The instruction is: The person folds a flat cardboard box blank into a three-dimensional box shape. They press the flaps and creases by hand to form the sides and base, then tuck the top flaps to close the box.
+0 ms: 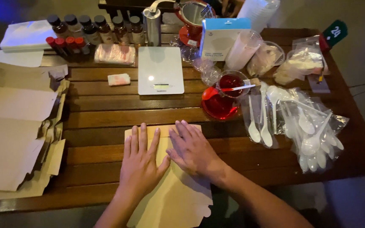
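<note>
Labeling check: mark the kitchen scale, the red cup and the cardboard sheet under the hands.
kitchen scale [160, 67], head view, middle of the white platform.
red cup [231, 82], head view, red liquid inside.
cardboard sheet [178, 198], head view, bare part below the hands.

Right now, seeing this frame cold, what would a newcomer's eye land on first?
Both hands, the left hand and right hand, press flat on a tan cardboard sheet at the near edge of the wooden table. Behind them a white kitchen scale sits mid-table, with a red saucer and a glass cup of red liquid to its right. Bagged white plastic spoons spread along the right side.
</note>
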